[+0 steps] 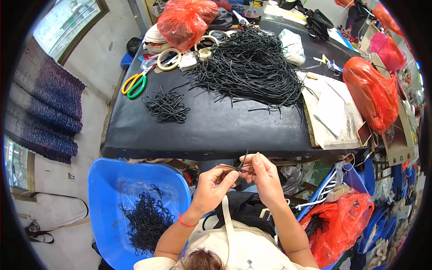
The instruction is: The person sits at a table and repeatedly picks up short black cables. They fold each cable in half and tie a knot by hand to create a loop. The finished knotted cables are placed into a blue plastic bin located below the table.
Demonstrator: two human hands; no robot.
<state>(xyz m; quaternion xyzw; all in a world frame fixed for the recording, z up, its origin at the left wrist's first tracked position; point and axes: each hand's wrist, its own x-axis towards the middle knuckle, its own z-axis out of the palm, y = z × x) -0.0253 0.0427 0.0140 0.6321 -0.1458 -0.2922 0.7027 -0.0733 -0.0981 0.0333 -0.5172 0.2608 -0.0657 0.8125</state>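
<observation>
Just in front of the table's near edge, my left hand (pixel 213 185) and my right hand (pixel 264 174) meet, thumbs and fingers closed on a thin black cord (pixel 243 165). One end of the cord sticks up between the fingertips; much of it is hidden by them. Beyond, on the black table (pixel 202 130), lies a large heap of black cords (pixel 256 67). A smaller clump of cords (pixel 166 105) rests to its left. Down at my left, a blue tub (pixel 105 189) holds a pile of looped black cords (pixel 146 222).
Scissors (pixel 135 85) with yellow and green handles and tape rolls (pixel 169 60) lie at the table's left. Red plastic bags stand at the back (pixel 186 22) and right (pixel 371 92). A pale board (pixel 346 139) covers the right corner. Another red bag (pixel 342 229) sits low at right.
</observation>
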